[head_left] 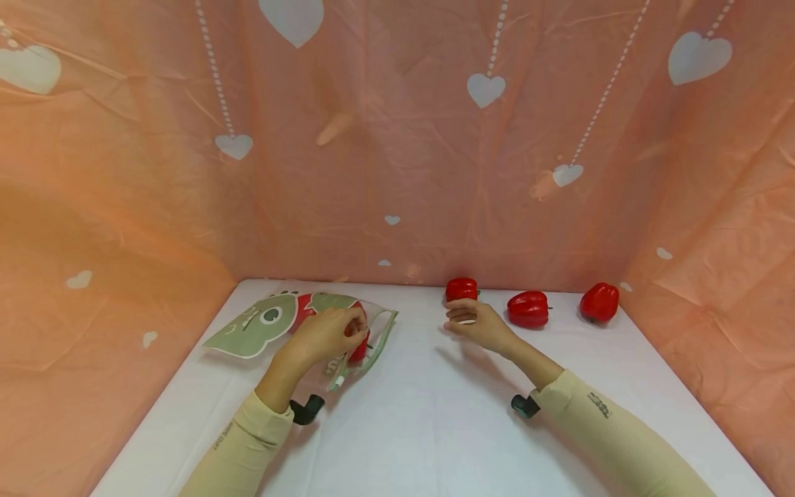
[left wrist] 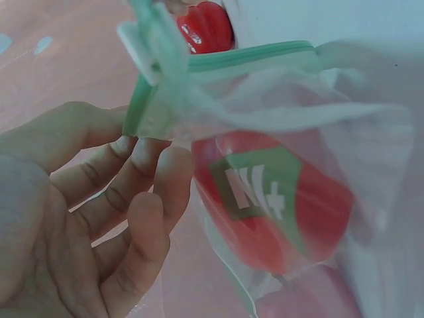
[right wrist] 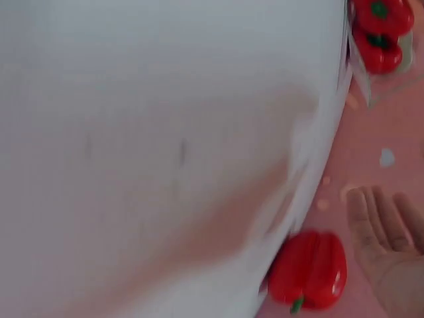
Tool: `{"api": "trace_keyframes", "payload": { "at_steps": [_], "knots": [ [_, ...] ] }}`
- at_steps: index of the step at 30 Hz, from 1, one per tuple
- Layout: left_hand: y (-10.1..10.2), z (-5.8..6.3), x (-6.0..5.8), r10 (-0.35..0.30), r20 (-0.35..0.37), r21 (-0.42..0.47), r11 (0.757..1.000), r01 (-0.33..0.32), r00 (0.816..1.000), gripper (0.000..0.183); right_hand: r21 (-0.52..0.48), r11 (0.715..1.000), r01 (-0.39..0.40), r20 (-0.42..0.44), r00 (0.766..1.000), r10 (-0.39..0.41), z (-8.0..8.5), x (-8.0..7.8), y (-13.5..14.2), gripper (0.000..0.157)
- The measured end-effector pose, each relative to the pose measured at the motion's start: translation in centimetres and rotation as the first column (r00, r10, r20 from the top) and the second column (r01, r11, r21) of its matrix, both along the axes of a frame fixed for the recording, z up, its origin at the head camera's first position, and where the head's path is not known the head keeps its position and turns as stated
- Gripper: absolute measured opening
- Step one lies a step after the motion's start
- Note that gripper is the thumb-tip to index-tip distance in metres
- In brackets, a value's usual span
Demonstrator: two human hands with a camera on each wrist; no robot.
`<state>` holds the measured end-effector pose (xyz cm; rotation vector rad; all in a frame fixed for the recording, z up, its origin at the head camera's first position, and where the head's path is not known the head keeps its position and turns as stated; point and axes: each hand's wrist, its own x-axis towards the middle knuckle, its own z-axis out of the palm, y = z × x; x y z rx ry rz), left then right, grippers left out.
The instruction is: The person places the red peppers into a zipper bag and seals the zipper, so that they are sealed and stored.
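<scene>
My left hand [head_left: 329, 336] pinches the edge of a clear zip bag [head_left: 254, 328] printed with a green cartoon face, its green zip strip turned to the right. Red bell peppers lie inside; one bell pepper [left wrist: 324, 212] shows through the film in the left wrist view, behind a green printed label. To the right, my right hand [head_left: 483, 328] hovers over the table with fingers relaxed and nothing in them. Just behind its fingertips sits a loose red bell pepper [head_left: 462, 287], which also appears beside the hand in the right wrist view.
Two more red bell peppers, a middle pepper [head_left: 528, 309] and a far-right pepper [head_left: 600, 303], lie toward the back right of the white table [head_left: 410, 428]. A pink-orange curtain [head_left: 422, 172] with white hearts encloses the back and both sides.
</scene>
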<state>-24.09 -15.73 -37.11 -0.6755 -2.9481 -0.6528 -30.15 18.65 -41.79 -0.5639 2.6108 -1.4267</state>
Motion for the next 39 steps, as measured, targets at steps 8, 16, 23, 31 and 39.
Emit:
{"api": "trace_keyframes", "payload": {
  "at_steps": [8,16,23,31,39],
  "knots": [
    [-0.1,0.0,-0.1,0.002,0.003,0.004,1.000,-0.002,1.000,0.007,0.067,0.998,0.011,-0.164,0.986,0.000,0.9,-1.2,2.1,0.051],
    [-0.1,0.1,-0.1,-0.006,0.011,0.007,1.000,0.006,1.000,0.007,0.098,0.994,0.059,-0.244,0.969,-0.033,1.0,-3.0,3.5,0.059],
    [-0.2,-0.1,-0.1,-0.007,0.004,0.014,1.000,0.007,1.000,0.007,0.163,0.978,0.132,-0.223,0.970,-0.094,1.1,-4.3,3.8,0.067],
    [-0.4,-0.2,-0.1,-0.022,-0.031,0.034,0.999,0.023,0.999,0.008,0.221,0.962,0.157,-0.152,0.980,-0.125,0.8,-5.5,3.9,0.076],
    [-0.6,-0.1,-0.2,-0.030,-0.050,0.038,0.999,0.032,0.998,0.008,0.234,0.959,0.158,-0.074,0.987,-0.144,0.7,-6.5,3.9,0.080]
  ]
}}
